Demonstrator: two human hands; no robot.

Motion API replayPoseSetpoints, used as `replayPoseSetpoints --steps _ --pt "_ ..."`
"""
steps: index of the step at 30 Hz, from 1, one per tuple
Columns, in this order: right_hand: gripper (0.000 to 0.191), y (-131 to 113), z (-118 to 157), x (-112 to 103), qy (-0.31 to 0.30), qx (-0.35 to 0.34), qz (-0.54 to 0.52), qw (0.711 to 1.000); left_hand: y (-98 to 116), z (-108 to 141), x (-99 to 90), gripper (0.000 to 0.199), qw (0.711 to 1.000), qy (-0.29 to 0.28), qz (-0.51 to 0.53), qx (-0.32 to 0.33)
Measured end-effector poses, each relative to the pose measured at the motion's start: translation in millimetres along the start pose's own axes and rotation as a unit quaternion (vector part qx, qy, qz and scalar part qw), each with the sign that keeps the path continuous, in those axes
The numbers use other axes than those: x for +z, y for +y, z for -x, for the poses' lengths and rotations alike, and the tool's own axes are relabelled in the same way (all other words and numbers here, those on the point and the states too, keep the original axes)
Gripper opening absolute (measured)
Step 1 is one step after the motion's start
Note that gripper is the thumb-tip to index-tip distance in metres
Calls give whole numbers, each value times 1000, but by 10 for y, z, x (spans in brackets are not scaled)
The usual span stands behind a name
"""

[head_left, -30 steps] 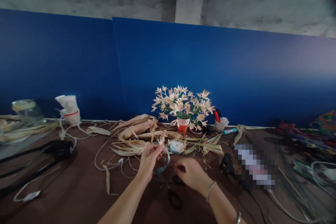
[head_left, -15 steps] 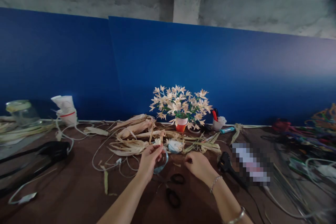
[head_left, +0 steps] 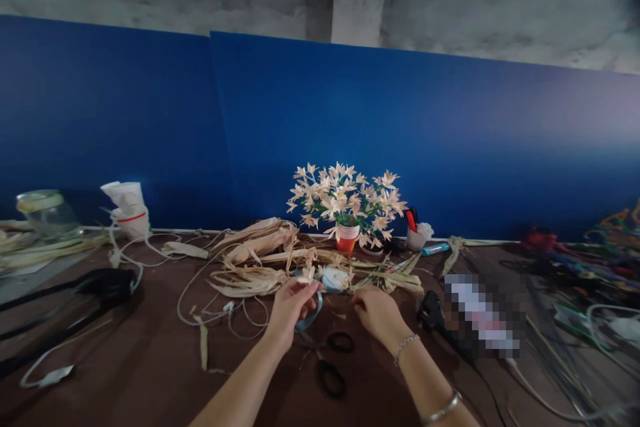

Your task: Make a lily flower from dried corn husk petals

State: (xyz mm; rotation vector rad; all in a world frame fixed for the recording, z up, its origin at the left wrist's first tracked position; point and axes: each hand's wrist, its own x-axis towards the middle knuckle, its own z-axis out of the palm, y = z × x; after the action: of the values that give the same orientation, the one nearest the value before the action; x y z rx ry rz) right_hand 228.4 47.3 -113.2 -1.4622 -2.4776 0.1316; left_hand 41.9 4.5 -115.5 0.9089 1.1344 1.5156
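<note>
In the head view, I am seeing the person's left hand (head_left: 291, 313) holding a pale blue ribbon loop (head_left: 307, 321), with the fingers (head_left: 307, 290) pinched together on it, just near a small cream husk flower (head_left: 308, 273). The right hand (head_left: 379, 313) is staying close to a pile of dry tan corn husks (head_left: 250, 280), its fingers are together, but I cannot tell if they are clamping something. Black-handled metal scissors (head_left: 330, 363) are lying on the brown table (head_left: 150, 340) near both hands, and cream husk flowers in an orange cup (head_left: 347, 238) are standing at the far side.
</note>
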Motion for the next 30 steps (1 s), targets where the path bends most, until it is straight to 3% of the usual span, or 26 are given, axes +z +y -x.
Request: replayPoseSetpoints --steps 8,16,22,26,30 --pt "20 -65 -48 55 0 -39 20 999 -42 6 18 25 999 -37 25 -6" --pt "17 211 -27 -131 38 -41 -56 997 -111 7 16 24 997 -42 60 -35" --pt "15 153 51 -136 -31 -5 -10 999 -124 11 5 20 997 -55 39 -35" --pt "15 86 68 -98 -29 11 7 999 -112 16 20 20 997 -54 32 -36" --pt "17 51 51 -74 -25 -15 -9 1000 -105 25 37 21 997 -43 37 -44"
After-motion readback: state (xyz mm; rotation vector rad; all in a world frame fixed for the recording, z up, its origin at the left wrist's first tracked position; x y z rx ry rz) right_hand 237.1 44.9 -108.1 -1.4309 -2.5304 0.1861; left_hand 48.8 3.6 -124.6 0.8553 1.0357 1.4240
